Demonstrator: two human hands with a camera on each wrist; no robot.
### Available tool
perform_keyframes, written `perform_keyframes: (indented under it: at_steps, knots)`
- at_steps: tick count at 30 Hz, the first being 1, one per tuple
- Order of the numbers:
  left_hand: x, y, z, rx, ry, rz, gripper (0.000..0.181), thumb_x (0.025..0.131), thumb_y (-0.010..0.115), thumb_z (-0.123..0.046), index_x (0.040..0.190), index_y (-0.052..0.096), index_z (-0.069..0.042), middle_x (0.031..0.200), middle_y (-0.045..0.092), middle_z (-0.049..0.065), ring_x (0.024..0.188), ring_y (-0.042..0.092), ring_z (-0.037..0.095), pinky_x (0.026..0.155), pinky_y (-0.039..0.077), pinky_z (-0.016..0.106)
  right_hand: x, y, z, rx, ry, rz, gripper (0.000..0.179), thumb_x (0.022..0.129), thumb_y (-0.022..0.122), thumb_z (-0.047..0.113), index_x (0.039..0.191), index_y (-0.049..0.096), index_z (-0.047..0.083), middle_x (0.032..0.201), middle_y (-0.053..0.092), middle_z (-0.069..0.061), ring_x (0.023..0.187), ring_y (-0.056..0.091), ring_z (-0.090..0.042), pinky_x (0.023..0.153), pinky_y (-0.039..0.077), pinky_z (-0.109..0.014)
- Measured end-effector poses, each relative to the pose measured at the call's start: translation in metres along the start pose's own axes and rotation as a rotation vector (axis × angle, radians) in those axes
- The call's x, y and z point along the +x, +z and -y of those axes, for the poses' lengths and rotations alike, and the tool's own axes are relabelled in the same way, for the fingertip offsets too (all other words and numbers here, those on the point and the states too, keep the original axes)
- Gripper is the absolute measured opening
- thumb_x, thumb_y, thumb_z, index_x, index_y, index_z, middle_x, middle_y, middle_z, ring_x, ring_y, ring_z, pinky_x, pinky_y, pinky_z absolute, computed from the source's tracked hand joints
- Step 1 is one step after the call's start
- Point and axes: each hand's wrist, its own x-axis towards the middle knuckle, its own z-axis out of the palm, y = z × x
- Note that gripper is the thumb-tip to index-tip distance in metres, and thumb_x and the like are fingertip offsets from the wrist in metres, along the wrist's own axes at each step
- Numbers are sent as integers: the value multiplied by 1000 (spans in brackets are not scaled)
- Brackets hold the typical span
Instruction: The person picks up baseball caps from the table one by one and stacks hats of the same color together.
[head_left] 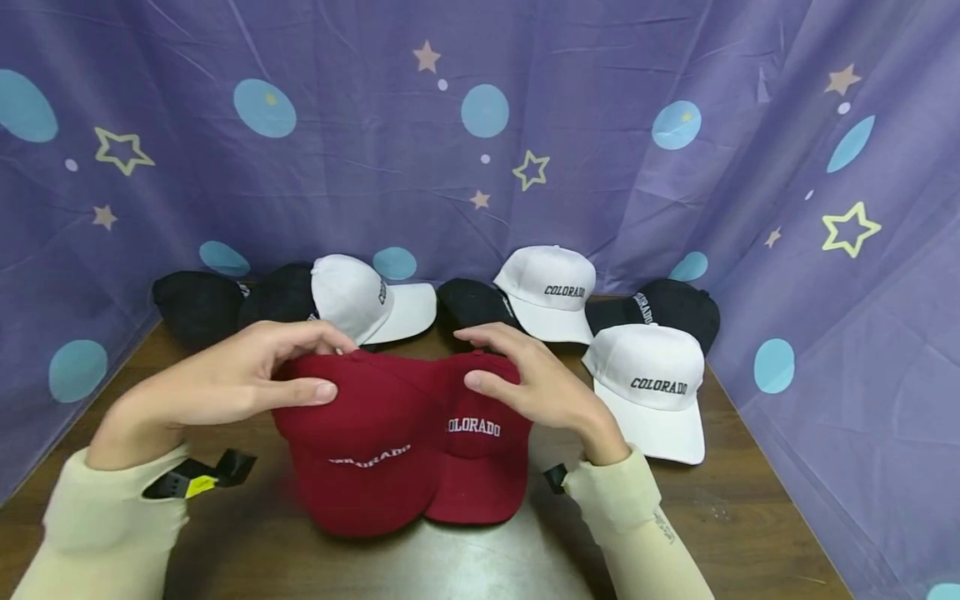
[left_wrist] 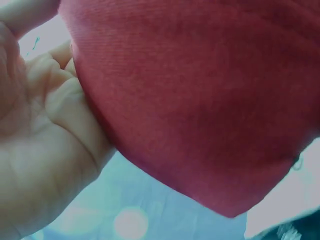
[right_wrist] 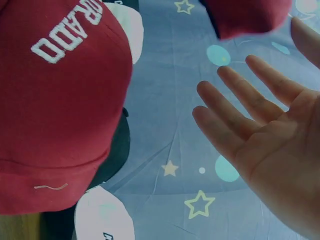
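Note:
Two red baseball caps with white COLORADO lettering are side by side at the centre of the head view. My left hand [head_left: 225,379] pinches the left red cap [head_left: 367,496] by its crown, thumb on the front and fingers behind. That cap overlaps the edge of the right red cap [head_left: 483,487]. My right hand [head_left: 547,387] is over the crown of the right cap, thumb and fingers spread. In the right wrist view its fingers [right_wrist: 250,122] are extended and stand apart from the red fabric. Red cloth [left_wrist: 200,100] fills much of the left wrist view, beside my palm.
Along the back of the wooden table [head_left: 712,517] lie several black and white caps, including a white cap [head_left: 348,300] on the left and another white cap [head_left: 551,287]. Nearer on the right is a white COLORADO cap [head_left: 648,379]. A purple curtain [head_left: 585,100] encloses the table.

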Motion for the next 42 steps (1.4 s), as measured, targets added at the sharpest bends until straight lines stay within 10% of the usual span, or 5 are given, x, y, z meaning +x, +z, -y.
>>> perform_keyframes:
  at_steps: [7,21,35,42]
  knots:
    - [37,24,1,-162,-21,39,33,101,72,-10,133,63,-12,109,73,6,96,73,24,83,60,32,-4,-10,3,35,29,26,43,105,67,36,146,63,23,141,66,8,133,59,-10,114,46,-39]
    - [71,60,17,-432,-56,65,34,102,68,-11,135,63,-9,115,70,17,101,72,36,80,63,40,-13,-25,-10,287,28,241,8,98,78,17,104,72,17,81,66,3,64,56,-13,62,49,-27]
    - [79,68,42,-573,-47,119,61,97,74,-4,152,50,-12,140,61,17,124,63,38,97,60,47,-23,-41,-26,495,67,187,8,105,65,11,106,63,3,85,67,-5,78,65,-14,71,55,-28]
    - [83,74,48,-542,-34,73,57,99,72,-7,152,50,-12,136,64,16,121,65,37,94,60,45,-26,-49,-40,431,127,193,12,108,60,16,114,62,5,93,67,-11,83,67,-22,75,56,-32]
